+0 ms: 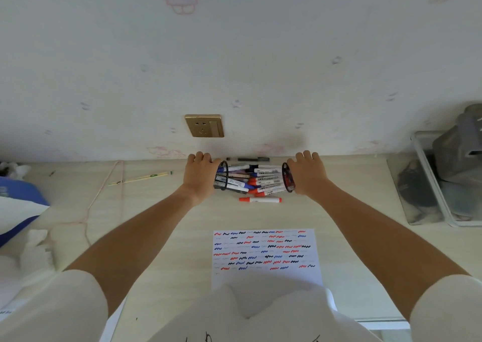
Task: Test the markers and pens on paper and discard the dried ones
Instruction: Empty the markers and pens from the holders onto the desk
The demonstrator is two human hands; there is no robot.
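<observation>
Mesh cups [221, 175] tipped, mouths facing; each hand grips one.
Markers [257, 178] lie left-right on counter [161, 211].

Two mesh pen cups [221, 175] [289, 177] are seen, one sheet of paper [264, 255], one loose red-capped marker [260, 199], and a heap of markers [254, 178] too tangled to be counted.

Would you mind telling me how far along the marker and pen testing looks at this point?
Much testing looks done: the paper carries rows of red, blue and black squiggles. In hand: the left hand and right hand each grip a black mesh holder, left and right, tipped sideways with the markers piled between them; one red-capped marker lies apart. Whether any dried ones are discarded is not visible.
</observation>
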